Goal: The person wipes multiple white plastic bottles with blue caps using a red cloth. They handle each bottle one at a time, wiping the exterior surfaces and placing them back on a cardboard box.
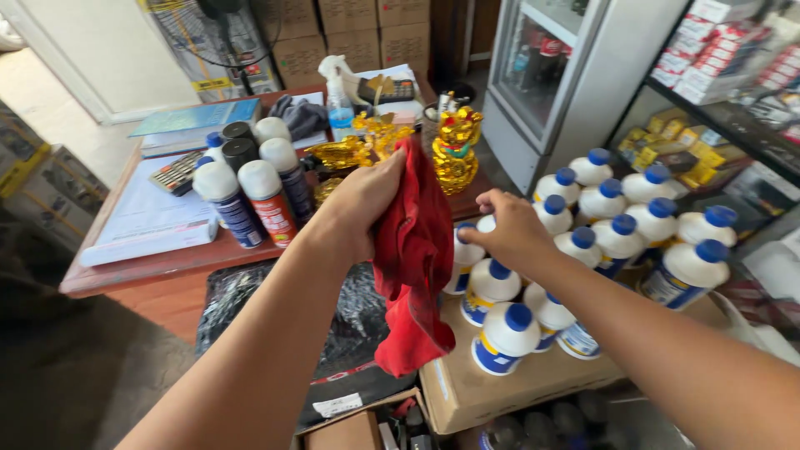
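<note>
Head view. My left hand was raised over the near edge of the table, its grip fully closed around the top of a red cloth; the cloth hung down in loose folds, its lower end bunched just above a cardboard box. My right hand was further right, fingers curled down onto the cap of a white bottle in the cluster standing on the box; the grip looked partly closed on the cap, though the palm hid the contact, so I could not tell how firm it was.

Judgement on the step: wiping a bottle would go best with the bottle lifted clear of its neighbours first, since they stood touching, and with the cloth gathered shorter so the tail did not drag across other caps.

Materials: cloth soft, matte, creased, probably cotton. Bottles smooth white plastic, rounded shoulders, blue screw caps, blue and yellow labels. Box plain brown card, flat top. On the table, spray cans with white domed caps, metal bodies; far of them, a glossy gold figurine.
</note>
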